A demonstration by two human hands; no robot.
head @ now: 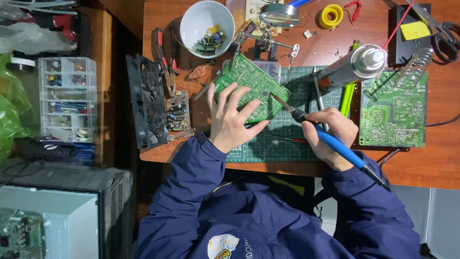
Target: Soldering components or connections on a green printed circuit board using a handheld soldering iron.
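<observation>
A green circuit board [251,88] lies tilted on the dark green cutting mat [282,139]; everything else is placed from it. The left hand [231,121] rests spread on its near edge, fingers splayed, pinning it flat. To its right, the right hand [330,136] is clenched around a blue-handled soldering iron [335,144] whose tip touches the board's right edge. Behind the board sits a white bowl [207,26] of small parts; further right, a silver spray can [352,67] and a second green board [393,115]; a yellow square label [415,30] lies beyond these.

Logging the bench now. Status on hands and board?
Left hand flat on green circuit board. Right hand gripping blue soldering iron, tip at board. Spray can nearby.
</observation>
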